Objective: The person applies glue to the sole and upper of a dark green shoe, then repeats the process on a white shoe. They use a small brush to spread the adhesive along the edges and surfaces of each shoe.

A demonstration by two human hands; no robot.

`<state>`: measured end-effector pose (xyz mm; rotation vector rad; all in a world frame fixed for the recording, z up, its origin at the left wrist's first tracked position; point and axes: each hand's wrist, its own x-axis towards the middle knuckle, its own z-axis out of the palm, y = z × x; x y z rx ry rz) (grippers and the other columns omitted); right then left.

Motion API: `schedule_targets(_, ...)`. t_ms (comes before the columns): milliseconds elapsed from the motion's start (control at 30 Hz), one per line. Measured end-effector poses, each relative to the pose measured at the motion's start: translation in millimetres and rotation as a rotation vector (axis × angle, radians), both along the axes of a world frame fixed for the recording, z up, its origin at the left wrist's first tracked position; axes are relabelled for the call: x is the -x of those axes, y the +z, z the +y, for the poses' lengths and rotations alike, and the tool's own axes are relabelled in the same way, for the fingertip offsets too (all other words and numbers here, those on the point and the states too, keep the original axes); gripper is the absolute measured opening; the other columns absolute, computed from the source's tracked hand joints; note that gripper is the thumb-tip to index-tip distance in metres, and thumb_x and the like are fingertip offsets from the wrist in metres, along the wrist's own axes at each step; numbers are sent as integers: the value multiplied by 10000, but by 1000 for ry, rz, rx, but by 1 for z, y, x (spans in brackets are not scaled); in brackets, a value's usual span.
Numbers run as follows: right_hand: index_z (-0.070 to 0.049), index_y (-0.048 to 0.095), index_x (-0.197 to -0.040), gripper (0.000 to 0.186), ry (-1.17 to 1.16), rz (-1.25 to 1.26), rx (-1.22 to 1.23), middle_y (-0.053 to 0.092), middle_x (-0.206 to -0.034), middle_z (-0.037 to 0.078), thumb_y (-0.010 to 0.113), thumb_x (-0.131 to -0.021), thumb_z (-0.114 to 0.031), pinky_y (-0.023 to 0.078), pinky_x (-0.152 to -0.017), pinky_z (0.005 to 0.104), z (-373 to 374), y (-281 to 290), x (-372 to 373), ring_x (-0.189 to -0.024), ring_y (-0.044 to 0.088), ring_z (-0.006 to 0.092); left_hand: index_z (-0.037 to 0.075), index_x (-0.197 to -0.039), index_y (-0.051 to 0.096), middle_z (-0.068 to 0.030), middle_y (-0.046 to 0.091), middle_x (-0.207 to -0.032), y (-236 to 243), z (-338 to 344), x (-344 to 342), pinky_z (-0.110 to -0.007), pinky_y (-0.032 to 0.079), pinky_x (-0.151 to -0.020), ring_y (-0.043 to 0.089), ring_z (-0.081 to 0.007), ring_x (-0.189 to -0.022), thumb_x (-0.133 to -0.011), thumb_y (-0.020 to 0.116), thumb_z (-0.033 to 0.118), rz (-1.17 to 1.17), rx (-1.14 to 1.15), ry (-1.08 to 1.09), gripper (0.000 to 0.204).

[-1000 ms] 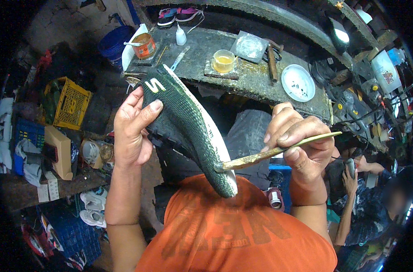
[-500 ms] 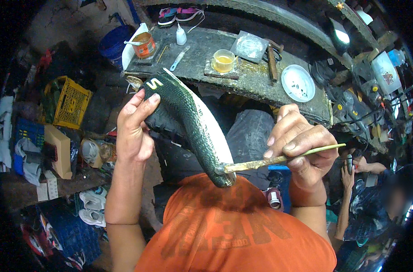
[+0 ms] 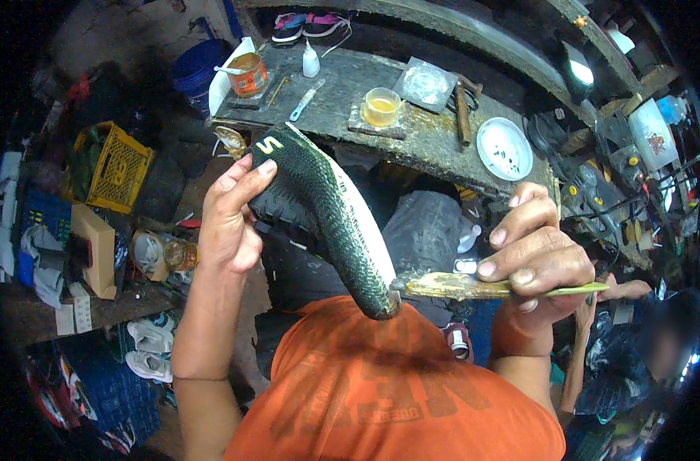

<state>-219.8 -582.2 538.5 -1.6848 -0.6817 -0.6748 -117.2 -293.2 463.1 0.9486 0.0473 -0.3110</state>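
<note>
My left hand [image 3: 238, 203] pinches a dark, textured shoe [image 3: 319, 203] near one end, thumb on top beside a pale letter-like mark. A long white strip runs along the shoe's right side, and the shoe's other end points down toward my orange shirt. In my right hand [image 3: 538, 257] is a slim glue brush [image 3: 461, 286] with a worn, pale-yellow handle, held nearly level between thumb and fingers. Its dark tip is at the edge of the shoe's lower end; whether it touches there I cannot tell.
On the bench [image 3: 327, 104] ahead stand an orange tub [image 3: 248, 75], a white squeeze bottle [image 3: 310, 61], a cup of yellow liquid [image 3: 381, 107], a hammer [image 3: 463, 115] and a round white dish [image 3: 504, 148]. A yellow crate [image 3: 115, 169] stands left; another person [image 3: 618, 369] sits at right.
My right hand and the brush have shifted to the right, and the brush tip has slid outward to the shoe's edge. The shoe and my left hand have moved only slightly.
</note>
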Motion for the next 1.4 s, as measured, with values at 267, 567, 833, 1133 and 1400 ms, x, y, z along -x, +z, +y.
schedule_targets(267, -216, 758, -768, 111, 28, -81, 283, 775, -879, -8, 694, -824, -288, 392, -844, 414, -7, 7, 6, -862, 658, 173, -20, -1229, 601, -102, 715, -1116, -4, 5, -2, -320, 555, -932, 700, -179, -1008, -922, 677, 55, 26, -12, 23, 325)
schedule_targets(567, -228, 744, -826, 84, 3, -110, 320, 770, -914, -25, 682, -814, -282, 384, -845, 422, -11, 7, 8, -880, 644, 173, -15, -1238, 594, -102, 712, -1118, -6, 5, 1, -307, 561, -910, 703, -171, -991, -917, 686, 56, 36, -30, -18, 341)
schedule_targets(833, -196, 766, -753, 209, 126, 34, 240, 765, -816, -35, 707, -808, -389, 377, -901, 456, -15, 9, 8, -870, 659, 177, -23, -1241, 591, -100, 714, -1115, -7, 8, 1, -312, 565, -906, 705, -172, -987, -910, 692, 53, 41, -53, 0, 355)
schedule_targets(1133, -173, 761, -807, 221, 82, 80, 192, 765, -789, -18, 752, -803, -394, 374, -913, 450, -9, 7, 4, -867, 664, 181, -41, -1265, 569, -123, 709, -1138, 1, 0, 7, -312, 557, -924, 703, -182, -1009, -896, 699, 41, -34, -93, 4, 400)
schedule_targets(1400, -177, 762, -798, 188, 21, 64, 196, 765, -794, -13, 775, -800, -365, 383, -905, 446, -10, 4, -3, -841, 656, 186, -61, -1308, 530, -143, 700, -1169, 11, -3, 14, -324, 554, -941, 697, -197, -1039, -884, 689, -4, -70, -79, -11, 457)
